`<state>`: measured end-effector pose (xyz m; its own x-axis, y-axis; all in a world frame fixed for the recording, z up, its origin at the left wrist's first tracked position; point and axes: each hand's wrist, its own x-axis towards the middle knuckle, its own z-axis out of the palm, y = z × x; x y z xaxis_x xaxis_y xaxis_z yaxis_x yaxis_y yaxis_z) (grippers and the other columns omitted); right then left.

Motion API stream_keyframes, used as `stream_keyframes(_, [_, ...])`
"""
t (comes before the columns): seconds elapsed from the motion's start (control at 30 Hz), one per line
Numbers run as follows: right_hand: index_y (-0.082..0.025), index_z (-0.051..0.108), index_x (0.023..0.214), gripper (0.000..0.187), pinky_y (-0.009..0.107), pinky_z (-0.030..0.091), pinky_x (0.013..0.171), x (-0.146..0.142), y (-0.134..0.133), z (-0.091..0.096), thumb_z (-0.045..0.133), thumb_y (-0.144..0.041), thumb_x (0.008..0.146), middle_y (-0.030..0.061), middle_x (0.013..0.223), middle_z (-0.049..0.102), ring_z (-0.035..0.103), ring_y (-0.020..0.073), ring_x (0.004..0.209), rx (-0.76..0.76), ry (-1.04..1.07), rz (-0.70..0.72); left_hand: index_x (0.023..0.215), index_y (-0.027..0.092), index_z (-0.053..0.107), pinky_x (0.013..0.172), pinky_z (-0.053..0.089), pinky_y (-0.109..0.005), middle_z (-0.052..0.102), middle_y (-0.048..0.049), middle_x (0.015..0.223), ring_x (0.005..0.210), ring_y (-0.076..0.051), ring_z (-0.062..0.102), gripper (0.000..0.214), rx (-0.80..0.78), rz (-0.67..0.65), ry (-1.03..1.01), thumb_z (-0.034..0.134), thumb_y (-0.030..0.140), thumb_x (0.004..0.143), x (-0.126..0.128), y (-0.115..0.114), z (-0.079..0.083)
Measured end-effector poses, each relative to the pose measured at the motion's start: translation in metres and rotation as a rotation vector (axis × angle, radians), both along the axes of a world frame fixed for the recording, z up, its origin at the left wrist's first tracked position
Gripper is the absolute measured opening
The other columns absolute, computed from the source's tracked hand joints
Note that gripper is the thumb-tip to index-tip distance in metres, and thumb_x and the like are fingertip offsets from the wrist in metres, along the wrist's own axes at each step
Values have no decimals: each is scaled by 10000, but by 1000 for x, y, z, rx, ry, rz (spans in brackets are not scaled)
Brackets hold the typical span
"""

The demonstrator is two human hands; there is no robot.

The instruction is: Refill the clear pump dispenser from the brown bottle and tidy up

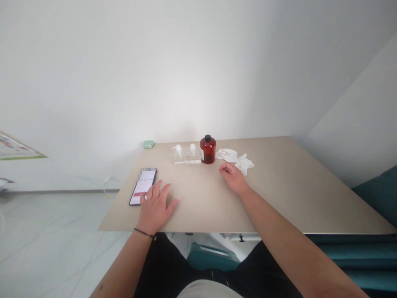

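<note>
My left hand (156, 205) is over the lower right part of a phone (143, 186) that lies face up on the table. Its fingers are spread, and the phone's screen is lit with a timer and a red bar. My right hand (231, 174) rests on the tabletop with its fingers curled together; whether anything is inside them is hidden. Just beyond it are two crumpled white tissues (245, 164). An amber bottle (208, 150) with a black cap stands behind and left of that hand. Beside the bottle are clear pump bottles (180, 155) with white pump heads.
The beige table (279, 194) stands against a white wall. A small green box (148, 144) sits at its back left corner. A teal stool (212, 256) is under the table, and teal furniture (356, 256) is at the right. A white cable (108, 180) hangs at the left wall.
</note>
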<state>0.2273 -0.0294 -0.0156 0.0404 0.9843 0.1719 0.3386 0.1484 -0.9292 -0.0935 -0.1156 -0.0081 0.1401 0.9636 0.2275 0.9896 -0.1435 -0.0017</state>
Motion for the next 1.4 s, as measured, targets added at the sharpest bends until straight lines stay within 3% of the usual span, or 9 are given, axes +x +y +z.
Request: stream_keyframes(1.4, [-236, 583, 788, 162, 311, 380, 646, 2, 1, 2, 538, -391, 779, -32, 691, 577, 506, 165, 646, 0, -52, 14, 1450, 222, 532, 1140, 334, -653, 438, -174, 1603, 1412, -386, 457, 575, -26, -34, -38, 479, 548, 980, 0, -1, -3])
